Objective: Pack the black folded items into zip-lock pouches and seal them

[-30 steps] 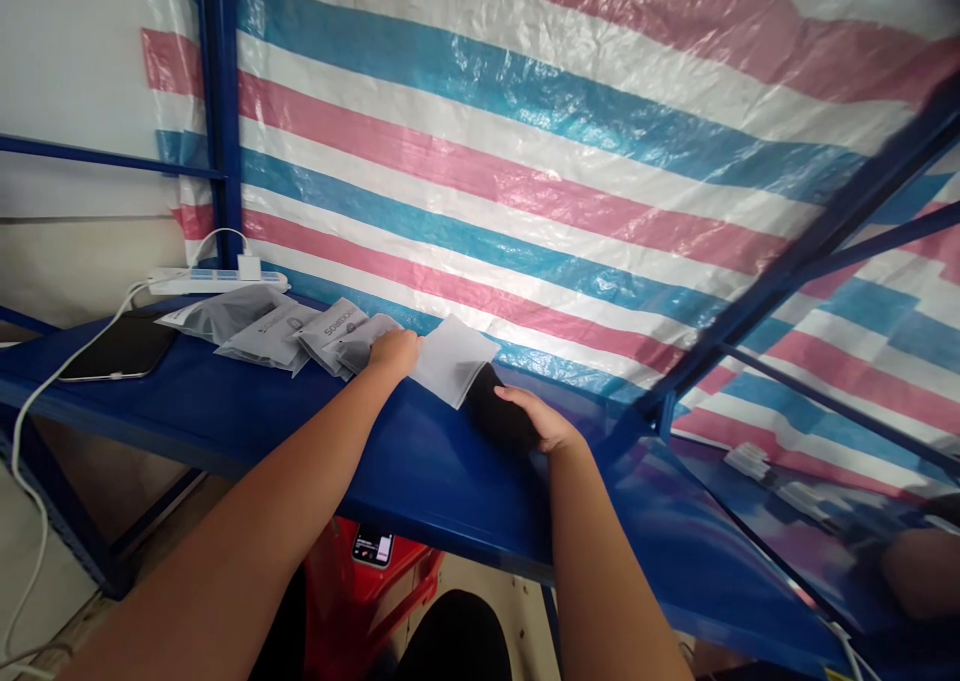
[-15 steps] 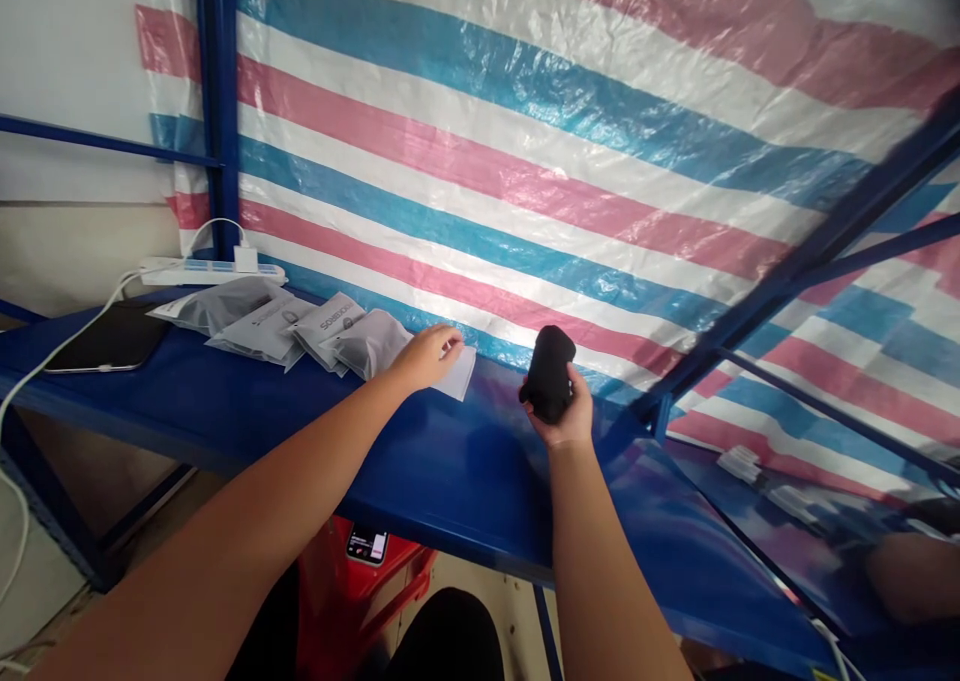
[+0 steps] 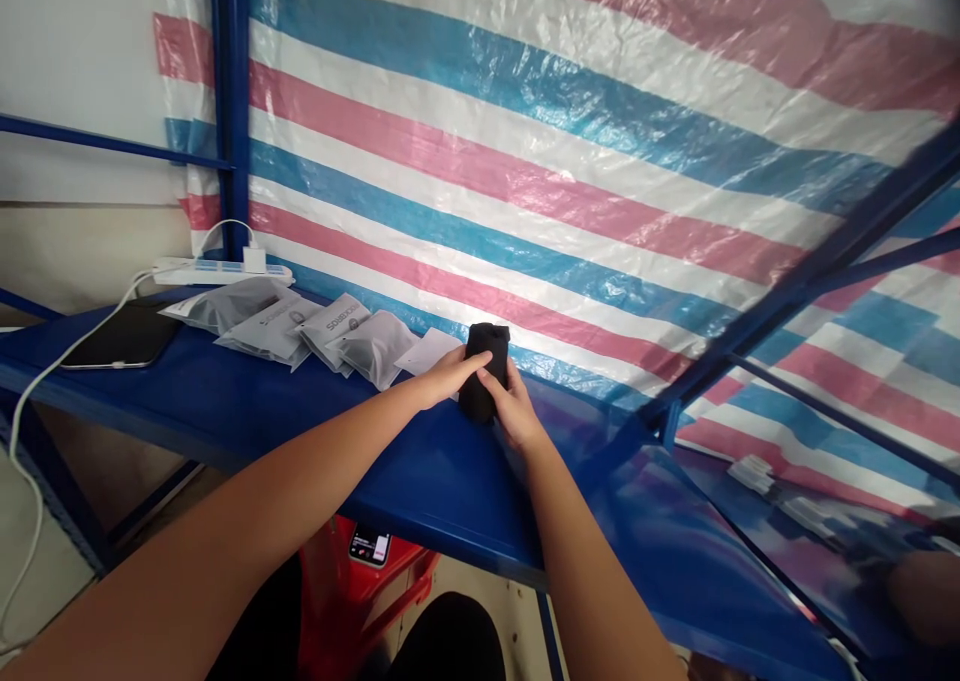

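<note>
A rolled black cloth bundle (image 3: 475, 399) is held nearly upright between both hands over the blue shelf (image 3: 442, 481). My left hand (image 3: 448, 373) grips its left side, the thumb lying across the front. From the right, my right hand (image 3: 514, 406) closes round it, with the thumb also pressed on the front. The fingers behind the bundle are hidden. Just behind my left hand lies a flat white packet or sheet (image 3: 427, 349), partly covered by the hand. Left of that, a filled grey translucent bag (image 3: 379, 349) rests on the shelf.
More grey printed bags (image 3: 270, 329) lie in a row to the left. Beyond them are a black tablet (image 3: 124, 336) and a white power strip (image 3: 217, 273) with a cable. A phone (image 3: 369, 545) sits on a red stool (image 3: 337, 601) below. Striped plastic sheeting (image 3: 487, 161) hangs behind.
My right hand has brought the black bundle leftward. My left hand has come off the white packet and now grips the bundle too.
</note>
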Demonstrator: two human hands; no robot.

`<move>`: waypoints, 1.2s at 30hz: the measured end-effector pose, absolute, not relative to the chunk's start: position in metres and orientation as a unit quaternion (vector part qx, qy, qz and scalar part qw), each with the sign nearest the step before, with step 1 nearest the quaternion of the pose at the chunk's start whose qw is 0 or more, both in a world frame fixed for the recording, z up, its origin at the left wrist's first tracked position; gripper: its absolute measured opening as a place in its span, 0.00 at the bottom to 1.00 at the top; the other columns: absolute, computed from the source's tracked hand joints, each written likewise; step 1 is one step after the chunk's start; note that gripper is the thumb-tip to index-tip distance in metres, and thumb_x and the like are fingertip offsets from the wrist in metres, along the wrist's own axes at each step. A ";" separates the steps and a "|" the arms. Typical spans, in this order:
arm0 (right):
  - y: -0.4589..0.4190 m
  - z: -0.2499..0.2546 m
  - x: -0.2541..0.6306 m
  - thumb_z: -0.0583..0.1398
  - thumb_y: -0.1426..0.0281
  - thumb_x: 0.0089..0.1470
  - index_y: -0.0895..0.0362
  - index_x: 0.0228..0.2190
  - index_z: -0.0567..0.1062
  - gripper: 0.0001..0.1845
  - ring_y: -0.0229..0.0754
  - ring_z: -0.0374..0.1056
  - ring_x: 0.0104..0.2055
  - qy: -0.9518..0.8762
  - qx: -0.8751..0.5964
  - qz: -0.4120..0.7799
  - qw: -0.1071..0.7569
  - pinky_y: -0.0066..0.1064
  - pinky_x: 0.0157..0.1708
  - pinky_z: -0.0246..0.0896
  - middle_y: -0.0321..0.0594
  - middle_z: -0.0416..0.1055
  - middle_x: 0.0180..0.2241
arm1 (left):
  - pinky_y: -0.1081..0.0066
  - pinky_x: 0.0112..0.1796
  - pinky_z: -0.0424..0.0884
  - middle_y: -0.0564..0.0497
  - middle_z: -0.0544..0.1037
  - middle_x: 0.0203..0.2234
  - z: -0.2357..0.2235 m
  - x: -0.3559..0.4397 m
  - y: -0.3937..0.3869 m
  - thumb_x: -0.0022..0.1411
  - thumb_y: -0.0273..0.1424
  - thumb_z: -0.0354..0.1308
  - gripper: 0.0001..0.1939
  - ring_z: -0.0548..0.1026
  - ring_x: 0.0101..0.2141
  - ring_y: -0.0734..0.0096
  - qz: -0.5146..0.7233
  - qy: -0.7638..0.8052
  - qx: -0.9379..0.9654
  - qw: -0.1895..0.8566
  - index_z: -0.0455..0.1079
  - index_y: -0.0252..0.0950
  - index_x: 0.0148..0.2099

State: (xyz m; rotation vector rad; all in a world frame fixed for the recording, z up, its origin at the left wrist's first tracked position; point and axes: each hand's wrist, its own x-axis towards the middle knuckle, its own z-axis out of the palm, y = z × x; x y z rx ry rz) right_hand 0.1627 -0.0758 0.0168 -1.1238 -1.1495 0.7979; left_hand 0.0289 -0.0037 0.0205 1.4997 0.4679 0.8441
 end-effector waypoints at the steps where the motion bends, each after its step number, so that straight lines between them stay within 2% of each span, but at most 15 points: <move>1: -0.077 0.018 0.162 0.70 0.58 0.48 0.47 0.58 0.72 0.35 0.48 0.72 0.55 -0.503 -0.486 0.355 0.620 0.38 0.54 0.71 0.39 0.75 0.54 | 0.61 0.47 0.75 0.40 0.75 0.57 0.019 0.030 -0.004 0.68 0.49 0.53 0.28 0.75 0.54 0.54 0.370 0.205 0.658 0.623 0.65 0.40 0.63; 3: -0.078 0.019 0.160 0.70 0.57 0.49 0.48 0.57 0.73 0.34 0.48 0.73 0.54 -0.502 -0.485 0.359 0.619 0.37 0.53 0.71 0.39 0.76 0.54 | 0.61 0.47 0.75 0.41 0.76 0.56 0.017 0.031 -0.003 0.69 0.51 0.51 0.28 0.76 0.53 0.54 0.381 0.213 0.674 0.596 0.66 0.40 0.62; 5: -0.077 0.020 0.161 0.70 0.57 0.49 0.49 0.54 0.74 0.32 0.47 0.74 0.51 -0.488 -0.492 0.356 0.627 0.35 0.50 0.72 0.39 0.77 0.51 | 0.62 0.46 0.75 0.42 0.79 0.51 0.016 0.032 0.001 0.70 0.53 0.47 0.28 0.77 0.50 0.55 0.391 0.229 0.701 0.551 0.70 0.38 0.58; 8: -0.073 0.018 0.167 0.69 0.55 0.49 0.51 0.51 0.76 0.29 0.47 0.76 0.44 -0.439 -0.511 0.351 0.650 0.33 0.41 0.75 0.39 0.79 0.45 | 0.62 0.46 0.74 0.44 0.80 0.45 0.018 0.028 0.010 0.73 0.49 0.42 0.26 0.77 0.45 0.58 0.427 0.272 0.731 0.459 0.73 0.36 0.49; 11: -0.068 0.013 0.179 0.69 0.54 0.47 0.51 0.47 0.77 0.27 0.46 0.77 0.39 -0.372 -0.551 0.332 0.669 0.33 0.34 0.75 0.38 0.80 0.40 | 0.64 0.51 0.71 0.46 0.79 0.47 0.021 0.022 0.017 0.70 0.39 0.51 0.14 0.75 0.45 0.62 0.474 0.317 0.752 0.330 0.73 0.37 0.47; 13: -0.066 0.008 0.188 0.70 0.56 0.46 0.52 0.44 0.78 0.24 0.46 0.77 0.36 -0.335 -0.591 0.307 0.666 0.32 0.30 0.75 0.39 0.80 0.37 | 0.63 0.53 0.69 0.45 0.77 0.47 0.019 0.018 0.018 0.67 0.36 0.55 0.10 0.74 0.47 0.60 0.468 0.331 0.781 0.247 0.72 0.37 0.46; 15: -0.064 0.005 0.195 0.71 0.57 0.44 0.53 0.40 0.78 0.22 0.46 0.77 0.33 -0.317 -0.622 0.288 0.655 0.32 0.26 0.74 0.40 0.80 0.34 | 0.60 0.54 0.68 0.43 0.76 0.47 0.017 0.015 0.016 0.65 0.38 0.58 0.12 0.72 0.51 0.55 0.434 0.339 0.813 0.188 0.71 0.37 0.46; 17: -0.063 0.003 0.200 0.72 0.58 0.44 0.53 0.39 0.78 0.21 0.47 0.77 0.31 -0.316 -0.635 0.295 0.640 0.33 0.25 0.74 0.41 0.80 0.33 | 0.57 0.54 0.67 0.40 0.74 0.49 0.014 0.015 0.013 0.61 0.43 0.62 0.18 0.70 0.54 0.49 0.388 0.356 0.836 0.152 0.70 0.37 0.48; 20: -0.064 0.003 0.200 0.71 0.58 0.43 0.54 0.41 0.78 0.23 0.48 0.77 0.32 -0.314 -0.644 0.319 0.620 0.35 0.27 0.75 0.42 0.80 0.34 | 0.51 0.54 0.65 0.35 0.73 0.52 0.011 0.017 0.006 0.57 0.49 0.64 0.28 0.69 0.56 0.40 0.326 0.399 0.849 0.122 0.68 0.36 0.53; 23: -0.065 0.005 0.198 0.71 0.58 0.43 0.54 0.42 0.79 0.23 0.48 0.78 0.33 -0.314 -0.646 0.321 0.617 0.36 0.28 0.76 0.42 0.81 0.34 | 0.45 0.53 0.65 0.32 0.74 0.52 0.008 0.018 0.004 0.55 0.49 0.63 0.31 0.71 0.53 0.36 0.275 0.446 0.844 0.113 0.69 0.34 0.54; 28: -0.069 0.010 0.192 0.70 0.57 0.45 0.55 0.41 0.79 0.23 0.48 0.77 0.31 -0.333 -0.648 0.343 0.593 0.34 0.25 0.74 0.44 0.81 0.34 | 0.49 0.50 0.67 0.31 0.79 0.45 0.004 0.017 0.006 0.61 0.45 0.57 0.20 0.75 0.49 0.37 0.211 0.472 0.842 0.155 0.76 0.33 0.44; 31: -0.073 0.013 0.188 0.69 0.57 0.46 0.56 0.40 0.79 0.22 0.48 0.76 0.30 -0.350 -0.645 0.375 0.567 0.34 0.24 0.72 0.44 0.80 0.33 | 0.51 0.48 0.69 0.32 0.80 0.43 0.005 0.016 0.007 0.65 0.42 0.53 0.18 0.77 0.47 0.37 0.217 0.460 0.846 0.158 0.77 0.33 0.40; 36: -0.078 0.018 0.184 0.67 0.59 0.46 0.56 0.37 0.79 0.18 0.46 0.73 0.29 -0.409 -0.623 0.404 0.530 0.32 0.24 0.68 0.42 0.79 0.32 | 0.58 0.44 0.70 0.40 0.80 0.39 0.008 0.015 0.007 0.67 0.34 0.50 0.14 0.78 0.42 0.49 0.257 0.428 0.858 0.117 0.76 0.36 0.41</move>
